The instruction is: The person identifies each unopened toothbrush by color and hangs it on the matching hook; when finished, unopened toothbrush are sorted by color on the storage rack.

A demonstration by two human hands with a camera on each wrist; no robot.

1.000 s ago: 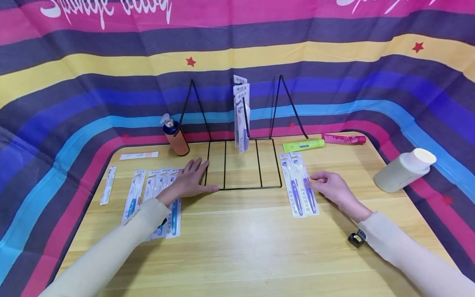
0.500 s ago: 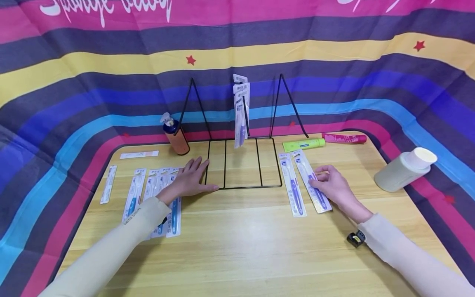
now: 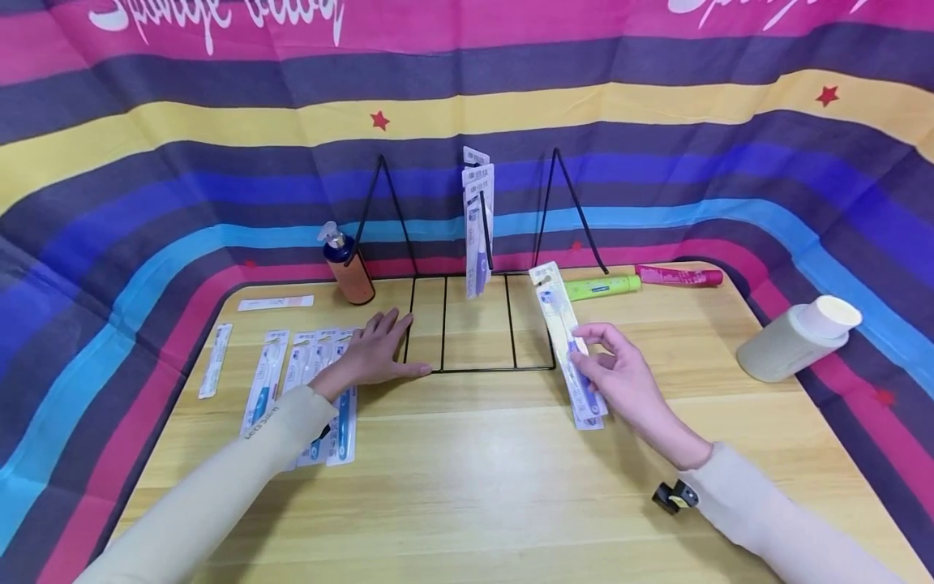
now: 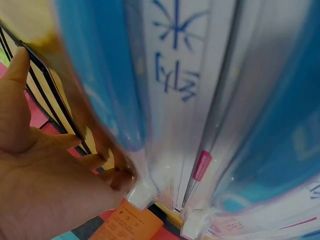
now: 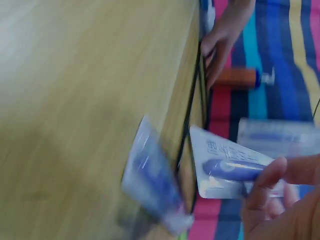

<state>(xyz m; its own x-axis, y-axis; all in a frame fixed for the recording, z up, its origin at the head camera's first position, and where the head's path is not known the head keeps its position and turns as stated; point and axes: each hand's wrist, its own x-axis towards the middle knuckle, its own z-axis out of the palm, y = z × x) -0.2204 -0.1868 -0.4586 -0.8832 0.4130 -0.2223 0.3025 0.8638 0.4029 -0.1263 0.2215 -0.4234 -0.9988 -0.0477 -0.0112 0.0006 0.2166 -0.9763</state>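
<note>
My right hand (image 3: pixel 620 377) pinches a blister-packed toothbrush (image 3: pixel 556 312) with a purple handle, raised and tilted beside the right end of a black wire rack (image 3: pixel 496 370). Beneath it, mostly covered in the head view, lies a second purple toothbrush pack (image 3: pixel 588 423); the right wrist view shows that pack (image 5: pixel 152 172) on the table, blurred. My left hand (image 3: pixel 372 350) rests with fingers spread at the rack's left front corner. Several similar toothbrush packs (image 3: pixel 473 243) hang from the rack's middle hook. Blue-handled toothbrush packs (image 3: pixel 344 430) lie under the left forearm and fill the left wrist view.
An orange pump bottle (image 3: pixel 352 280) stands behind the left hand. Green (image 3: pixel 606 286) and magenta (image 3: pixel 679 276) tubes lie at the back right, with a pale bottle (image 3: pixel 788 345) farther right. Two slim packets (image 3: pixel 276 302) lie at the left. A striped cloth (image 3: pixel 657 178) surrounds the table.
My right hand has slid a purple toothbrush pack rightward away from its neighbour, then lifted it and moved left toward the rack. The left hand stays at the rack's corner.
</note>
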